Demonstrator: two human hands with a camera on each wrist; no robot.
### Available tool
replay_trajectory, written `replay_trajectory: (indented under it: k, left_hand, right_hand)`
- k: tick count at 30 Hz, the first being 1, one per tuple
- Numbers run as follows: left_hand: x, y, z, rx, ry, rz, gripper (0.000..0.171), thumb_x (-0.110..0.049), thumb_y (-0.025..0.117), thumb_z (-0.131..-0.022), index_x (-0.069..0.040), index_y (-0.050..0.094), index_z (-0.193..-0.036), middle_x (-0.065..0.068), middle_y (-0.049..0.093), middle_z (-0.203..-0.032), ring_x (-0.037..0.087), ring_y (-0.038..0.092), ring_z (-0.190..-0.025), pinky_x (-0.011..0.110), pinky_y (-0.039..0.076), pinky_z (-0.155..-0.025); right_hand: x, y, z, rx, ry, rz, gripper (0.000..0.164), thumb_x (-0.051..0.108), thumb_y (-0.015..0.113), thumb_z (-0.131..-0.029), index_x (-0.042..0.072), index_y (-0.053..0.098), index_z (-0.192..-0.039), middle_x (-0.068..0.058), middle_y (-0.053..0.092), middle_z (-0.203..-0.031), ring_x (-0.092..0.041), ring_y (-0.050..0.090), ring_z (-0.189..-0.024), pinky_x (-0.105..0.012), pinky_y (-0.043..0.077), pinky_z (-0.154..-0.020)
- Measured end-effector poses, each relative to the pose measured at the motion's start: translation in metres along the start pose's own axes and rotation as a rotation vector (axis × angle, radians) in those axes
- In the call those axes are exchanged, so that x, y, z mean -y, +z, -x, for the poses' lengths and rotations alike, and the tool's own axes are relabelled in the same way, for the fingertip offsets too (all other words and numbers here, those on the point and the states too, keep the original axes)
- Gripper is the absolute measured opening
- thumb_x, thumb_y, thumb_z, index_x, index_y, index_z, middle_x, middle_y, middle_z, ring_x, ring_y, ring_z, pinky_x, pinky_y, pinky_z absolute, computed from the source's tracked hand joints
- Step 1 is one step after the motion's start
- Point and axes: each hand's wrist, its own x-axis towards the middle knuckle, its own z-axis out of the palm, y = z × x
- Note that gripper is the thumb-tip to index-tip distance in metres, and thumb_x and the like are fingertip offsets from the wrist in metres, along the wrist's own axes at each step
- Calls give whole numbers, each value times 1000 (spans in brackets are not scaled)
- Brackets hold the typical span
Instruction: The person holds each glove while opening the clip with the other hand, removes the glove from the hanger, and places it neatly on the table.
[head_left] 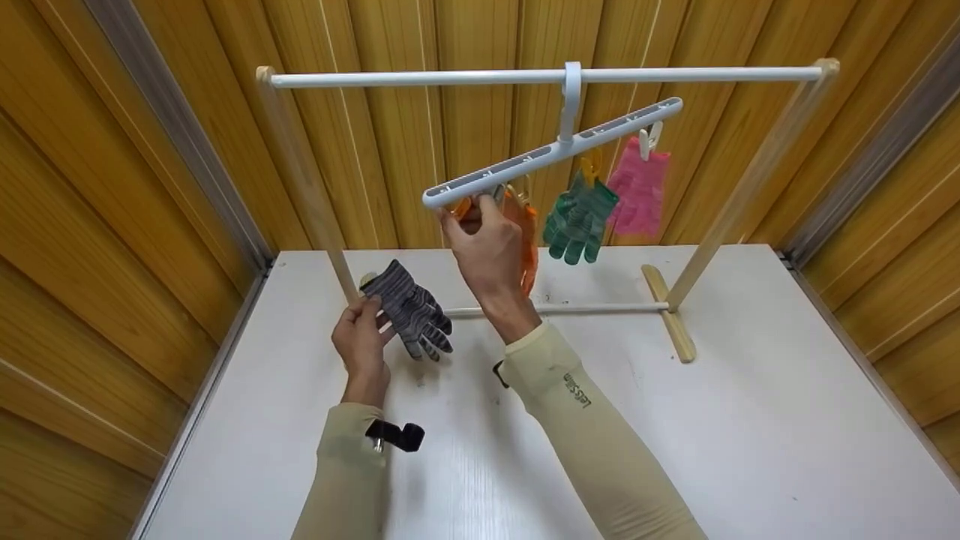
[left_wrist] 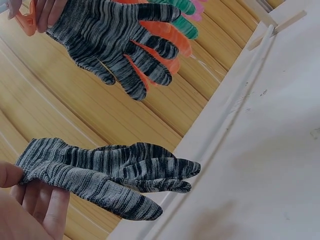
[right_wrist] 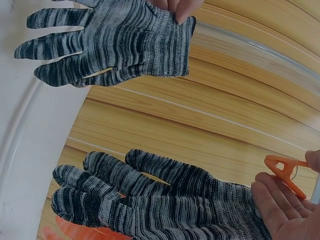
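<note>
My left hand [head_left: 369,311] holds a grey striped glove [head_left: 411,309] by its cuff, low above the white table [head_left: 750,420]; the left wrist view shows that glove [left_wrist: 105,176] pinched at my fingers [left_wrist: 35,200]. My right hand [head_left: 472,214] is raised to the low left end of a tilted white clip hanger [head_left: 555,150] and pinches an orange clip [right_wrist: 284,175]. A second grey striped glove [right_wrist: 160,200] hangs with its cuff at that clip and is hidden behind my hand in the head view. An orange glove [head_left: 527,240], a green glove [head_left: 579,221] and a pink glove [head_left: 639,187] hang from the hanger.
The hanger hooks over the white top rod [head_left: 450,77] of a wooden-legged drying rack [head_left: 739,195] standing on the table. Wooden panel walls [head_left: 112,225] close in the left, back and right. A rack foot [head_left: 671,315] lies right of my arm.
</note>
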Motion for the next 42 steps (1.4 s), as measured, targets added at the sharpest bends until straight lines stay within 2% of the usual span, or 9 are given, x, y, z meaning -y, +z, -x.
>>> replay_trajectory:
  k: [8,20,29,37,42]
  left_hand:
    - [10,-8,0,-51,-60,46,29,-13,60,-109,8,63,-128,17,68,-116,18,74,-92,31,63,-77]
    - [24,-19,3,-105,-165,123,32,-12,60,-108,9,59,-132,18,67,-116,17,74,-91,30,63,-77]
    - [33,-23,7,-145,-230,136,42,-13,55,-108,9,52,-144,29,61,-136,30,70,-111,46,55,-103]
    - [42,-25,9,-159,-270,182,48,-12,52,-109,11,47,-150,32,57,-143,33,67,-117,35,60,-90]
    - [48,-28,12,-142,-302,198,51,-11,49,-110,10,42,-155,33,53,-148,41,59,-131,44,55,-102]
  right_hand:
    - [-1,0,0,2,-4,-8,33,20,80,-99,-4,68,-118,-11,74,-91,-18,72,-80,-29,62,-76]
    - [-2,-1,0,16,4,9,37,21,79,-100,-5,67,-124,-11,77,-97,-19,76,-86,-30,63,-80]
    - [-3,-2,0,18,14,4,37,23,79,-100,-5,68,-122,-9,75,-92,-16,73,-82,-30,63,-75]
    - [-3,-1,1,15,7,7,38,22,79,-100,-5,67,-124,-11,76,-95,-19,74,-83,-30,63,-78]
    - [-3,-1,1,17,3,5,36,22,78,-100,-3,67,-123,-10,75,-93,-17,73,-82,-29,62,-77]
